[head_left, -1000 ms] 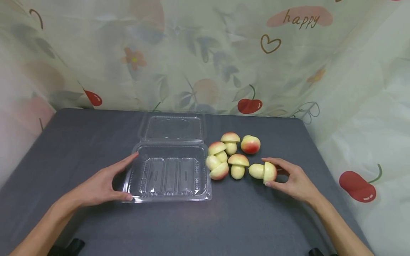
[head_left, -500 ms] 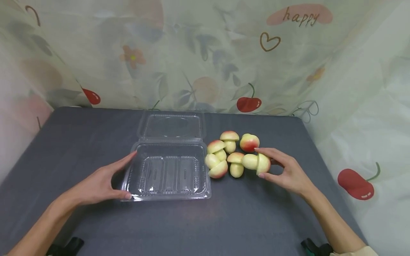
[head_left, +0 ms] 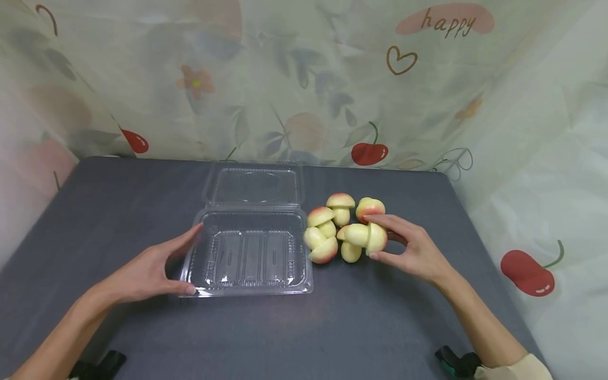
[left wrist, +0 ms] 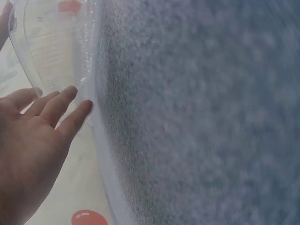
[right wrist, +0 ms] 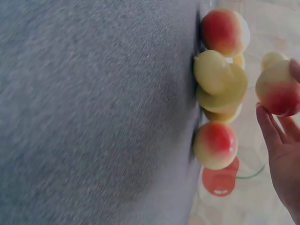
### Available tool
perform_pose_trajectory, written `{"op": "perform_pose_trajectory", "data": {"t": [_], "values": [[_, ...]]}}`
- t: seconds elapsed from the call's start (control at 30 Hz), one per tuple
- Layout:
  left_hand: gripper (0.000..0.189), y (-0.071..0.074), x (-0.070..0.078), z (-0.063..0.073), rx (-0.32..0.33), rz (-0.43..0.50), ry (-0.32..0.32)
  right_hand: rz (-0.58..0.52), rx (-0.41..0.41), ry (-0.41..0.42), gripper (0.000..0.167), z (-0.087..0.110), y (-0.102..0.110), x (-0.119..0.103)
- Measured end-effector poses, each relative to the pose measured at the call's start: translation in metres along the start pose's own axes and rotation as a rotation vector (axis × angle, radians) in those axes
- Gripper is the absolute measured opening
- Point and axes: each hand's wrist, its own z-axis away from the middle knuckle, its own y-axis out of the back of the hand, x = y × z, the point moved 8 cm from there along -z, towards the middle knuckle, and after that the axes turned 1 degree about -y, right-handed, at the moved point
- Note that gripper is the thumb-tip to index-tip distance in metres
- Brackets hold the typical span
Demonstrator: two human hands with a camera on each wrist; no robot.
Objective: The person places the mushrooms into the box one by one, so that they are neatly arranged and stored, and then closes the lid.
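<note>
My right hand (head_left: 418,250) grips a toy mushroom (head_left: 356,235) by its cap, with the stem pointing left, above the other mushrooms. In the right wrist view this mushroom (right wrist: 280,89) is off the table, its red-flushed cap between thumb and fingers. Several more cream mushrooms with reddish caps lie together; one (head_left: 324,250) is right beside the container, and another (head_left: 351,253) is partly hidden under the held one. My left hand (head_left: 149,272) rests at the left edge of a clear plastic clamshell container (head_left: 252,293), fingers and thumb spread and fairly straight along its rim.
The container's lid (head_left: 256,184) lies folded back, away from me. One mushroom (head_left: 369,207) sits at the back right of the group, cap towards me. A dark grey cloth covers the table (head_left: 285,338). Patterned curtains (head_left: 285,79) hang behind and at both sides.
My right hand has lifted the mushroom from the right side of the group and carried it left over the others. The left hand and the container have stayed in place.
</note>
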Motion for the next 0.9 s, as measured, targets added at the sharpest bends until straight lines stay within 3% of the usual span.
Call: {"op": "perform_pose_trajectory", "data": {"t": [0.23,0.9], "values": [[0.120,-0.001,0.003,-0.002,-0.016,0.122,-0.030,0.007,-0.012,-0.028,0.072,-0.007,-0.007,0.021],[0.119,-0.006,0.004,0.001,-0.014,0.135,-0.027,-0.067,-0.082,-0.004,0.064,-0.031,-0.046,0.013]]}}
